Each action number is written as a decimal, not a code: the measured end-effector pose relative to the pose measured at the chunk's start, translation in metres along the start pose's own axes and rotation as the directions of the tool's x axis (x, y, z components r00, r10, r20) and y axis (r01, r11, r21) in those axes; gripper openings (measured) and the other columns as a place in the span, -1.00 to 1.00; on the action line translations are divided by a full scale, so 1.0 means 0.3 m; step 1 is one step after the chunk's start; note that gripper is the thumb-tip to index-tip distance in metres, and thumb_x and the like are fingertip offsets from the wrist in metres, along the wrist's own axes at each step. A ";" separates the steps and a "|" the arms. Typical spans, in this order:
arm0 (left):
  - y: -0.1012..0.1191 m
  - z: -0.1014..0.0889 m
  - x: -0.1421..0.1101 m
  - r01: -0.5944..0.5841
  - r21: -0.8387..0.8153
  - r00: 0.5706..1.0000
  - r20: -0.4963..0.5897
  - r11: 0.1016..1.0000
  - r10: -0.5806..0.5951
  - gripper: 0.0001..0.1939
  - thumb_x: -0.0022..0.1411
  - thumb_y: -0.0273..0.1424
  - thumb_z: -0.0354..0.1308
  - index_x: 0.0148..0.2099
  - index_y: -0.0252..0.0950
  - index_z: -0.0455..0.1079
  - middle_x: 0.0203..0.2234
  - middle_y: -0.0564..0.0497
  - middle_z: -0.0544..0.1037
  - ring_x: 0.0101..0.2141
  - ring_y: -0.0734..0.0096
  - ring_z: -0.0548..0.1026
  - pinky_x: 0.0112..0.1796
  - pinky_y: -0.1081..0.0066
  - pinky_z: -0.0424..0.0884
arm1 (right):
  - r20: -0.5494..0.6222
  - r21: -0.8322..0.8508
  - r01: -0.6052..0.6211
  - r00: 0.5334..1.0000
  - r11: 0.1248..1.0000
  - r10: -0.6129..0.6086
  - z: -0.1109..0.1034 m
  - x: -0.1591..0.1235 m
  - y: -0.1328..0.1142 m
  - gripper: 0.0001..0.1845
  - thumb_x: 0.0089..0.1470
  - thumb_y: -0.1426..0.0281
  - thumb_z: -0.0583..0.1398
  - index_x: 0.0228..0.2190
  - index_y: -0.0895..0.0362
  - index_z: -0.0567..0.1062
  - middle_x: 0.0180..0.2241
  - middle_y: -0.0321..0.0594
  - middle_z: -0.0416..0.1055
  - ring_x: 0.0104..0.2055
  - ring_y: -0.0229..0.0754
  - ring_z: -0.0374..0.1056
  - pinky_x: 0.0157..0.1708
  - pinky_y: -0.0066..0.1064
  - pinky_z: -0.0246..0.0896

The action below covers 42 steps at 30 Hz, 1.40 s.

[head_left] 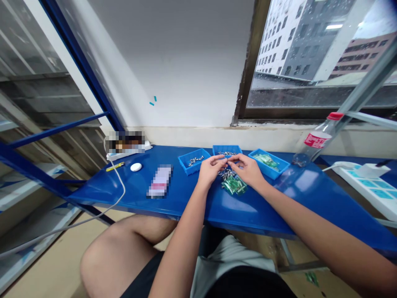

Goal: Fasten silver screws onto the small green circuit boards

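My left hand (211, 167) and my right hand (245, 167) meet fingertip to fingertip above the blue table, both with fingers pinched together. Whatever sits between the fingertips is too small to name. Below them lies a loose heap of small metal parts (225, 173), partly hidden by the hands. Nearer to me is a pile of small green pieces in clear packing (234, 185). Behind the hands stand a blue bin with metal parts (194, 160) on the left, a middle blue bin (227, 149) also holding metal parts, and a blue bin with green packets (269, 162) on the right.
On the left of the table (186, 207) lie a blurred phone-like item (160, 181), a white oval case (135, 167), a yellow cutter (115, 167) and a white cable (124, 188). At right stand a clear bottle (318, 138) and a white power strip (369, 186).
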<state>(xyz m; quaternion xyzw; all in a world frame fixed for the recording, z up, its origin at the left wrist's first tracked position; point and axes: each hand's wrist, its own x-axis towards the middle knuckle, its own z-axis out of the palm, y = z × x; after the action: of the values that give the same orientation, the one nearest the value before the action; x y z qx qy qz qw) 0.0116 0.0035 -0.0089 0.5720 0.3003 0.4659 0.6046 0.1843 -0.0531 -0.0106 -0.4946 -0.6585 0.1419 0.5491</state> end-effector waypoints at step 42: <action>0.007 -0.005 -0.016 -0.106 0.215 0.994 0.004 0.971 0.108 -0.43 0.22 -0.38 0.34 0.26 -0.34 0.40 -0.22 -0.14 0.72 -0.19 0.20 0.68 -0.09 0.25 0.58 | 0.009 -0.080 -0.019 1.000 0.997 0.020 0.004 0.000 -0.030 -0.78 0.22 0.16 0.25 -0.28 0.03 0.59 -0.16 -0.10 0.54 -0.12 -0.01 0.49 -0.20 -0.19 0.47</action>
<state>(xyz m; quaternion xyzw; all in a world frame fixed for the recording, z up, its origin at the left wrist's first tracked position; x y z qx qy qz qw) 0.0080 -0.0005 -0.0079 0.6476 0.3202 0.4648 0.5120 0.1787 -0.0569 -0.0045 -0.5217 -0.6614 0.1233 0.5246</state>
